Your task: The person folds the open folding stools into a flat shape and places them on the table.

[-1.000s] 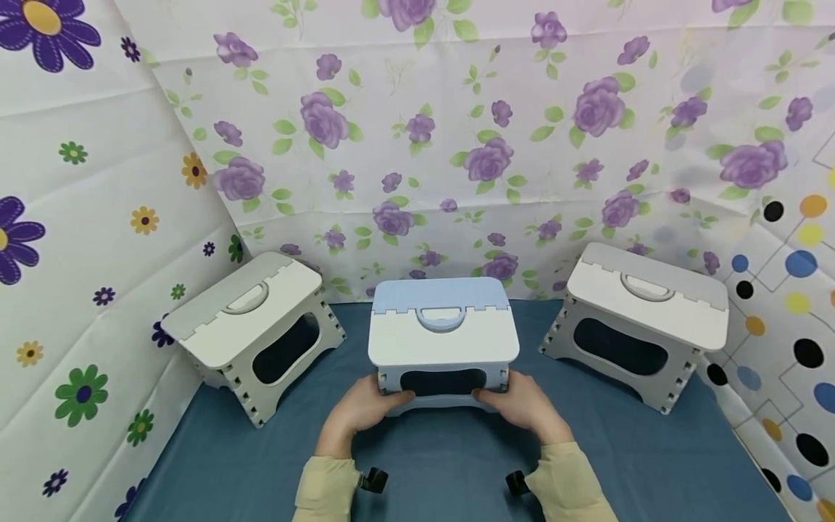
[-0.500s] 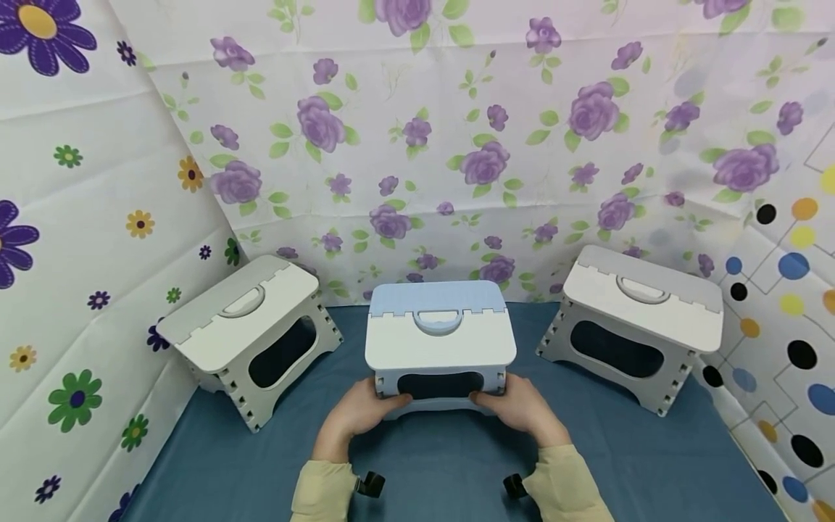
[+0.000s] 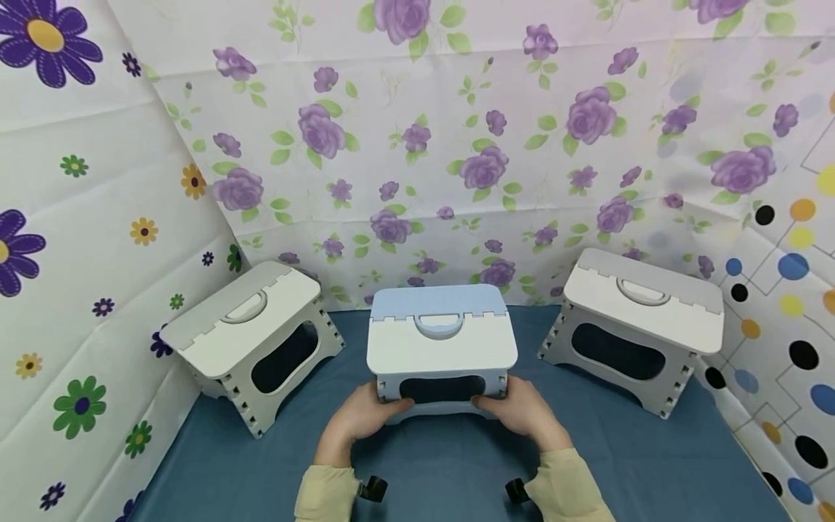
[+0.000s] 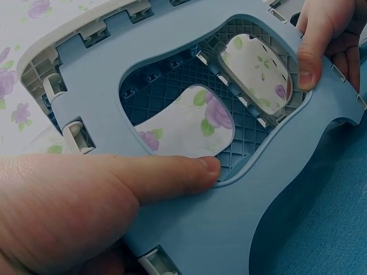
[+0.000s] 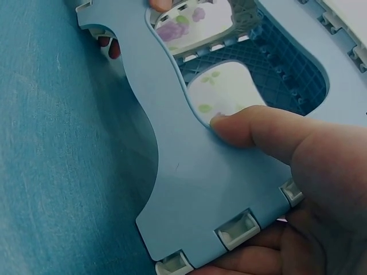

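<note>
A folding step stool (image 3: pixel 441 354), white on top with a light-blue rear strip, handle and front panel, stands unfolded in the middle. My left hand (image 3: pixel 359 415) grips its left side, the thumb laid across the blue front panel (image 4: pixel 229 229) to the lower edge of the opening. On the other side my right hand (image 3: pixel 525 413) holds the stool in the same way. Its thumb presses the panel by the opening in the right wrist view, and the fingers (image 5: pixel 258 255) wrap behind the side edge. Most of the left hand's fingers are hidden behind the stool.
Two similar white-and-grey folding stools stand angled inward, one at the left (image 3: pixel 215 341) and one at the right (image 3: pixel 642 319). All rest on a blue cloth (image 3: pixel 450 471). A floral sheet (image 3: pixel 417 174) hangs close behind, and patterned sheets enclose both sides.
The head view has shifted slightly. Both hands keep the same hold on the middle stool, which stays in place between the other two.
</note>
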A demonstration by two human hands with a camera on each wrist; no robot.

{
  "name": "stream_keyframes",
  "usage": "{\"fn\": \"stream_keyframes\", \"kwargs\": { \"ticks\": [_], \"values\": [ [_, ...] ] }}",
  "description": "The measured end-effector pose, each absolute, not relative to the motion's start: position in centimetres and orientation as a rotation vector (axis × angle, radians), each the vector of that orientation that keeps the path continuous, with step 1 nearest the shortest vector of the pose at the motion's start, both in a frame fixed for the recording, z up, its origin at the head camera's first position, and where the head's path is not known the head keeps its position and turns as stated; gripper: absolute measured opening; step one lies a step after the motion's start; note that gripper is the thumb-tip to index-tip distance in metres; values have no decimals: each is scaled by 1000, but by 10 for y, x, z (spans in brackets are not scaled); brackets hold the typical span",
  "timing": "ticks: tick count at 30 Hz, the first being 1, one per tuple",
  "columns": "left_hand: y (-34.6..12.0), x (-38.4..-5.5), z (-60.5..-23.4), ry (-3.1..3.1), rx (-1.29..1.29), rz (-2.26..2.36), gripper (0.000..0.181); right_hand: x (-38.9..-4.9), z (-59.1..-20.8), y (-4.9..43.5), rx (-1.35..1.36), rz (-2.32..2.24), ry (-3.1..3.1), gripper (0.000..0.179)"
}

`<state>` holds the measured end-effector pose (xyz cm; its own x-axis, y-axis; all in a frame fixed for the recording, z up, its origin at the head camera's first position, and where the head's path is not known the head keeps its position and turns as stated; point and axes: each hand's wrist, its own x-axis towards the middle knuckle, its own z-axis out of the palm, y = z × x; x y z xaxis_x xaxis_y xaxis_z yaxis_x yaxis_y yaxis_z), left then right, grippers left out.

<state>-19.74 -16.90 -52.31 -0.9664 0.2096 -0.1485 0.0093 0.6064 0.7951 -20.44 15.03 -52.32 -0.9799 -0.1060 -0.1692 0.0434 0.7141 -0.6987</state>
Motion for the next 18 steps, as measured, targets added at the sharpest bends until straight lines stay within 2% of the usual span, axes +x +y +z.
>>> {"fn": "stream_keyframes", "kwargs": {
  "ticks": [18],
  "values": [
    [-170,-198,-525,2579,217,1330,86,-204,-523,151,-73,-1159,2708,61]
  ]
}}
